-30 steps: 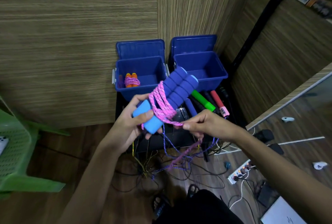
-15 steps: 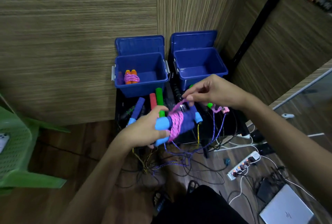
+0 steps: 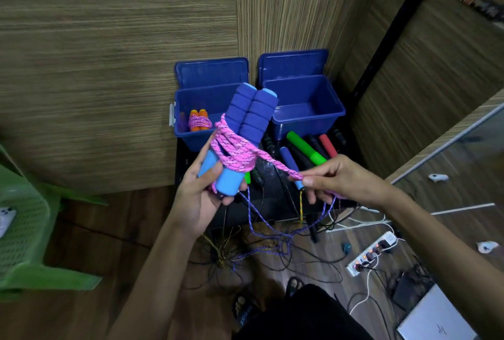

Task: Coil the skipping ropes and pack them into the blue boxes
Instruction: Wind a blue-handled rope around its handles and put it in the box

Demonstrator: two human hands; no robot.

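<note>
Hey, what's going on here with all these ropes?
A person is coiling a pink skipping rope around its paired blue handles, gripped in the left hand. The right hand pinches the rope's loose end. The left blue box holds one coiled orange-handled rope; the right blue box looks empty.

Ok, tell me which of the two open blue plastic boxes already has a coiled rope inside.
The left blue box: an orange-handled rope wound in pink cord lies in it. The right blue box shows nothing inside.
</note>
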